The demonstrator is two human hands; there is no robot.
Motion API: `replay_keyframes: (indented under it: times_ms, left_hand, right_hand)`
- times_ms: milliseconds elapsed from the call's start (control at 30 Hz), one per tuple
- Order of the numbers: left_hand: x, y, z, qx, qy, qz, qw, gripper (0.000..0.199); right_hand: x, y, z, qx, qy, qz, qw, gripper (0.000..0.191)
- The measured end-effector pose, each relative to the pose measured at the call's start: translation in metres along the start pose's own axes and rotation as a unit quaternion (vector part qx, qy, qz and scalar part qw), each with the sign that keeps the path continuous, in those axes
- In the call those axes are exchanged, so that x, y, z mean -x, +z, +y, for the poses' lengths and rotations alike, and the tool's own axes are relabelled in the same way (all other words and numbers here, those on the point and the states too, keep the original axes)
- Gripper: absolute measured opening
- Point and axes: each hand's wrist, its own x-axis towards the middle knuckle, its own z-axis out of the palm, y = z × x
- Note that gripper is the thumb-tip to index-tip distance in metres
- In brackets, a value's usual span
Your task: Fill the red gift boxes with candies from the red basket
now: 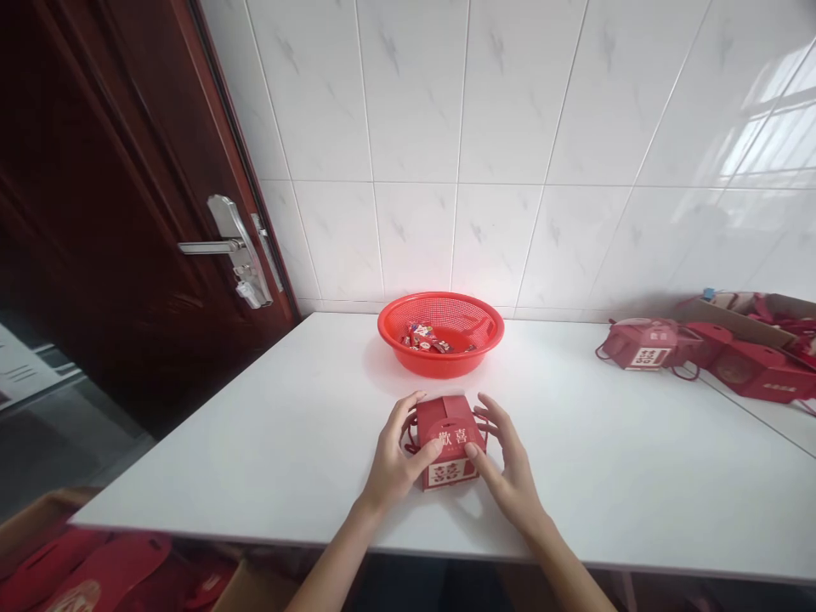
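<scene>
A small red gift box (pixel 449 425) with white Chinese characters on its lid flap and a pale label on its front sits on the white table, its lid folded down. My left hand (pixel 399 450) grips its left side, the thumb pressed on the front edge of the lid. On the right side, my right hand (pixel 508 469) holds it the same way, thumb on the flap and fingers curved beside the box. Dark red cord loops stick out at both sides, partly behind my fingers. What is inside the box is hidden.
Behind the box, a red plastic basket (pixel 441 367) holds several small wrapped pieces. Several red gift boxes (pixel 643 347) and an open carton (pixel 758 316) stand at the right. More red boxes (pixel 121 571) lie in a carton below the table's left front edge. A dark door (pixel 121 170) is at left.
</scene>
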Motion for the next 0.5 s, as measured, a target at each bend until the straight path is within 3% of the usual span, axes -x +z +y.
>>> replay_keyframes:
  times_ms: [267, 400, 500]
  left_hand:
    - [-0.004, 0.005, 0.007, -0.051, 0.074, 0.004, 0.996, 0.023]
    - [-0.003, 0.01, 0.008, -0.05, 0.064, 0.005, 0.997, 0.016]
    - [-0.004, 0.016, 0.008, -0.031, 0.048, 0.0, 0.998, 0.015]
  right_hand:
    - [-0.002, -0.003, -0.003, -0.016, 0.052, -0.064, 0.996, 0.071]
    - [-0.009, -0.008, -0.005, -0.018, 0.071, -0.092, 0.993, 0.08]
    - [-0.015, -0.014, -0.006, 0.022, 0.034, -0.106, 0.994, 0.075]
